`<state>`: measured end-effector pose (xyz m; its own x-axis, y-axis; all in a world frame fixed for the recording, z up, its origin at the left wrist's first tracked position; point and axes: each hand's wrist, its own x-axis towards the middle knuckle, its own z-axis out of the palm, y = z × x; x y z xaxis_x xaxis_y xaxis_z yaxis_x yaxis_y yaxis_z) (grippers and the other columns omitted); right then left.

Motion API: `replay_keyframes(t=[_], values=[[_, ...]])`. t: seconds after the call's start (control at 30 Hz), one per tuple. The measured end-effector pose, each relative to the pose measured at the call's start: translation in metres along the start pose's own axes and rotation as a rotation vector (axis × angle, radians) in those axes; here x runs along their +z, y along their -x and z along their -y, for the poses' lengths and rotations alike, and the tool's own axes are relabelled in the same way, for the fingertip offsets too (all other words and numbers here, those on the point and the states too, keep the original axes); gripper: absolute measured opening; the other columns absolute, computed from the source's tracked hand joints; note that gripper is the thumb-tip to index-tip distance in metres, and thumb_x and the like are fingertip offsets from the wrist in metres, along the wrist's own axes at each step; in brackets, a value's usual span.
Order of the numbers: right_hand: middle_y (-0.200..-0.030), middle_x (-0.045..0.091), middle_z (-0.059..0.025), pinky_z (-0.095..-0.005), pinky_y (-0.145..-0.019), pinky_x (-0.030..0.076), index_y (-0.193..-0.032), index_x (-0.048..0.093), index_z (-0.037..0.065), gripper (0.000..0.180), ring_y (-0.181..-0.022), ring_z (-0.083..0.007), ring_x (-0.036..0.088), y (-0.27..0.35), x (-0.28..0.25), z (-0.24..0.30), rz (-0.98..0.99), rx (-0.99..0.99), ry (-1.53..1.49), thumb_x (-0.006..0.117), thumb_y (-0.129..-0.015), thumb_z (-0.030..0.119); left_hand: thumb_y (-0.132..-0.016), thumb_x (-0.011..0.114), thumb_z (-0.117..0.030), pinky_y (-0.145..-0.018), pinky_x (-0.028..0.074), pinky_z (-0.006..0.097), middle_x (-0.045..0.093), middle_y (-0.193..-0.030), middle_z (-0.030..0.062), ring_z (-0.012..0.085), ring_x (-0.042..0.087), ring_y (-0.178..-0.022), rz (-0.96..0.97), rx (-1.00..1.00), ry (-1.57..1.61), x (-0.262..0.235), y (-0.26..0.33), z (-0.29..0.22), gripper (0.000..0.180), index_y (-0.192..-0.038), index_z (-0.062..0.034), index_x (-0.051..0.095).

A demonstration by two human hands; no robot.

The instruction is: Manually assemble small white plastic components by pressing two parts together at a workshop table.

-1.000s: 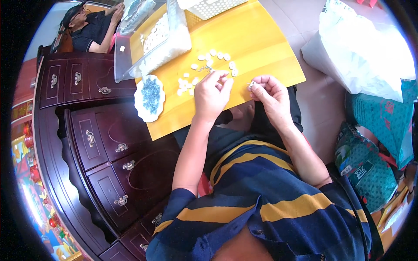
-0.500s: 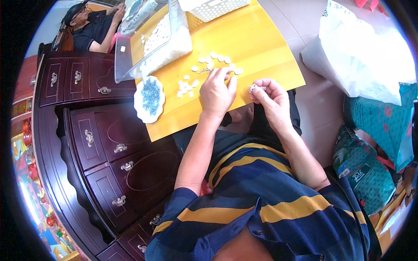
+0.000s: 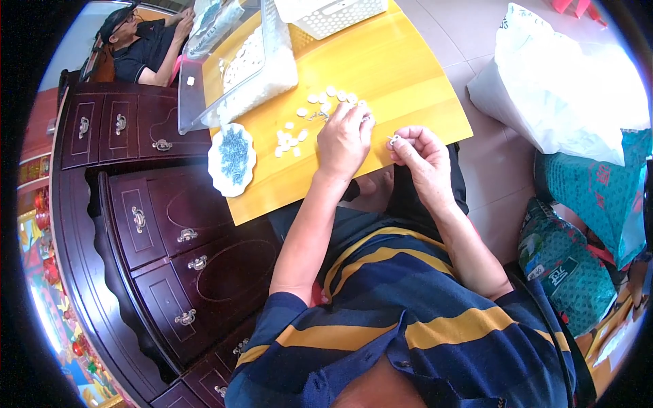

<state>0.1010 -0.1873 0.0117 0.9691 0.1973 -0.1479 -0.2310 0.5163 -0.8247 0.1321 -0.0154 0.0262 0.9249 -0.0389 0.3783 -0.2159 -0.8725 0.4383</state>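
Observation:
My left hand [image 3: 343, 141] reaches over the wooden table, thumb and fingers drawn together at a small white round disc [image 3: 368, 117], which they partly cover. At the table's near right edge, my right hand [image 3: 425, 160] pinches a small white piece [image 3: 392, 141] with a thin pin-like bit sticking out of it. Several white discs [image 3: 331, 91] lie in a loose row just beyond my left hand. Some small metal screws or pins [image 3: 318, 116] are beside its fingers. Smaller white pieces [image 3: 286, 139] are scattered to its left.
On the table's left edge stands a white scalloped dish [image 3: 216, 178] of bluish metal pins. Behind it is a clear plastic bin [image 3: 275, 81] of white pieces; a white perforated basket [image 3: 340, 19] is at the back. Dark drawers [image 3: 183, 211] flank the left. Sacks [image 3: 544, 88] stand right. Another person sits far left.
My left fingers have closed in on the disc at the right end of the row. The right hand keeps its pinch with little movement. The whole view has shifted slightly.

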Motion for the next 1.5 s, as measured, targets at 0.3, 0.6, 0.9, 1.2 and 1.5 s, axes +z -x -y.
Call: replay_keyframes(t=[0.3, 0.6, 0.9, 1.2, 1.5], values=[[-0.096, 0.073, -0.0044, -0.0220, -0.079, 0.054, -0.111, 0.066, 0.003, 0.012, -0.082, -0.0081, 0.066, 0.001, 0.001, 0.000, -0.001, 0.008, 0.005, 0.066, -0.101, 0.011, -0.090, 0.066, -0.007, -0.078, 0.054, 0.046, 0.066, -0.095, 0.0146, 0.0360, 0.066, -0.091, 0.042, -0.026, 0.042, -0.007, 0.027, -0.003, 0.018, -0.107, -0.0039, 0.063], [-0.096, 0.074, -0.0048, -0.0216, -0.080, 0.054, -0.111, 0.066, 0.003, 0.012, -0.083, -0.0081, 0.067, 0.002, 0.003, -0.004, -0.005, -0.012, 0.029, 0.066, -0.101, 0.010, -0.091, 0.070, -0.001, -0.070, 0.053, 0.025, 0.071, -0.091, 0.0047, 0.0089, 0.065, -0.075, 0.054, -0.307, 0.422, -0.022, 0.043, -0.004, 0.013, -0.105, 0.0000, 0.069], [-0.097, 0.072, -0.0028, -0.0218, -0.081, 0.054, -0.110, 0.066, 0.002, 0.010, -0.086, -0.0078, 0.066, 0.003, 0.001, -0.011, 0.042, -0.039, 0.151, 0.065, -0.101, 0.007, -0.096, 0.067, 0.003, -0.083, 0.056, 0.023, 0.072, -0.100, 0.0060, 0.0110, 0.070, -0.090, 0.057, -0.488, 0.964, -0.031, 0.049, -0.015, 0.008, -0.104, 0.0021, 0.069], [-0.096, 0.069, -0.0015, -0.0214, -0.081, 0.054, -0.111, 0.066, 0.000, 0.012, -0.086, -0.0064, 0.064, 0.004, 0.000, -0.014, 0.073, -0.079, 0.334, 0.066, -0.100, 0.005, -0.094, 0.068, 0.005, -0.081, 0.057, 0.024, 0.070, -0.104, 0.0068, 0.0108, 0.069, -0.089, 0.083, -0.471, 0.906, -0.040, 0.046, -0.020, 0.015, -0.108, 0.0046, 0.072], [-0.094, 0.069, -0.0012, -0.0207, -0.077, 0.055, -0.110, 0.067, 0.000, 0.012, -0.082, -0.0065, 0.064, 0.006, 0.004, -0.009, 0.064, -0.077, 0.412, 0.067, -0.099, 0.005, -0.094, 0.070, 0.000, -0.078, 0.057, 0.023, 0.072, -0.099, 0.0064, 0.0095, 0.069, -0.086, 0.095, -0.450, 0.907, -0.041, 0.044, -0.025, 0.018, -0.112, 0.0037, 0.069]])
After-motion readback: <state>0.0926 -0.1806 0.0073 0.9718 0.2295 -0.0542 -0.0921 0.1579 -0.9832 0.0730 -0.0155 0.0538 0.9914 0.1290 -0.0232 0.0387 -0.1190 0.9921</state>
